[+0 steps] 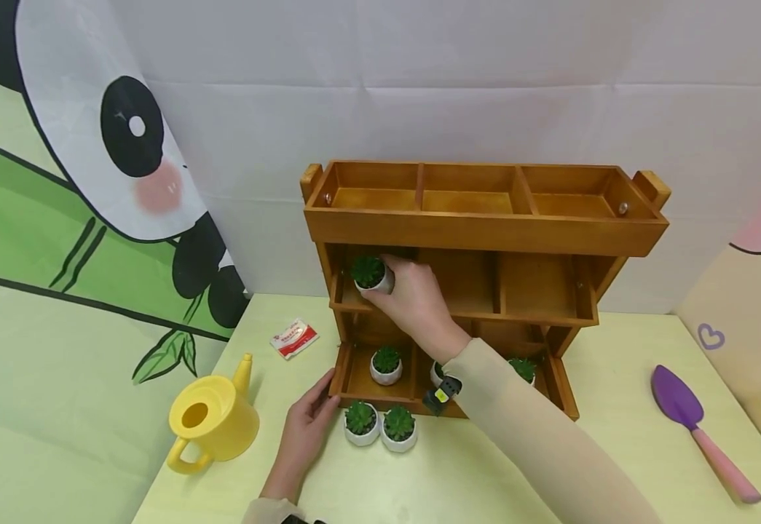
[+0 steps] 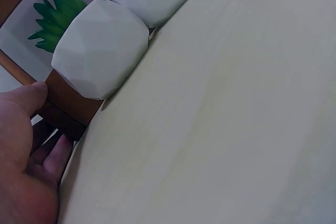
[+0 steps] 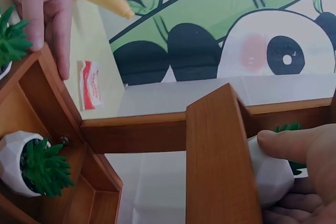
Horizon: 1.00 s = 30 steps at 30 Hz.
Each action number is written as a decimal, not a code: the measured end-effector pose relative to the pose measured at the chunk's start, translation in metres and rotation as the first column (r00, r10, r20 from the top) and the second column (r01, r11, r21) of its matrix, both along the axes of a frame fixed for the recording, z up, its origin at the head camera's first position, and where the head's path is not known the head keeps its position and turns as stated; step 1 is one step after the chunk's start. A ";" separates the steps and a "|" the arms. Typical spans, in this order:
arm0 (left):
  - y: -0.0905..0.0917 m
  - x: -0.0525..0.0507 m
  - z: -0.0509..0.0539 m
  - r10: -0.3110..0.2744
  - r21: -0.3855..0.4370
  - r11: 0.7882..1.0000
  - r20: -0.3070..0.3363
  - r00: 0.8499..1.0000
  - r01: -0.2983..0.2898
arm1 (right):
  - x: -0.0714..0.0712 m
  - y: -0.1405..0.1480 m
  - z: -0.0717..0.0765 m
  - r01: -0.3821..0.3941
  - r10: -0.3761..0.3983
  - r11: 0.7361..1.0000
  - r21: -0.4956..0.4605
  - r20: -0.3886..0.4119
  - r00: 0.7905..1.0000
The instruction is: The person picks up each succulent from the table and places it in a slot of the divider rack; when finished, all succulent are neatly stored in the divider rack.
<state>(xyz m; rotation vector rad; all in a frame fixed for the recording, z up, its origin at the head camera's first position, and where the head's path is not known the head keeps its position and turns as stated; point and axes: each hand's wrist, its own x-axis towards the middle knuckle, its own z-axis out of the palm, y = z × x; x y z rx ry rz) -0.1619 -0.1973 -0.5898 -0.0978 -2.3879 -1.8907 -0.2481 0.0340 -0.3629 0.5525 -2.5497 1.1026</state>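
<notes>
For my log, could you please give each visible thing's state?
Brown wooden three-tier shelf: upright, touched by left hand
White-potted green succulent: held by right hand
Two similar succulents before shelf: upright
Three visible bottom-tier succulents: set down, two partly hidden
Round yellow watering can: upright
Purple-and-pink trowel: lying flat
Red-and-white packet: lying flat

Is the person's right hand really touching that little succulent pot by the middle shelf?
Touching: the right wrist view shows the right hand with its thumb lying against the white faceted succulent pot.
</notes>
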 end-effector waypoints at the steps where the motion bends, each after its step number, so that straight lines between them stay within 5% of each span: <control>1: 0.000 0.000 0.000 -0.002 0.003 1.000 0.002 1.000 0.002 | -0.001 -0.001 -0.001 0.003 -0.003 1.000 0.010 -0.003 1.000; 21: 0.001 -0.002 -0.002 -0.002 0.023 1.000 -0.049 0.999 0.003 | -0.002 -0.008 0.007 0.040 -0.044 0.992 0.122 0.028 0.999; 30: 0.000 -0.001 0.000 0.011 0.006 1.000 -0.008 1.000 -0.011 | 0.004 -0.007 0.008 0.033 -0.040 0.991 0.129 0.057 0.998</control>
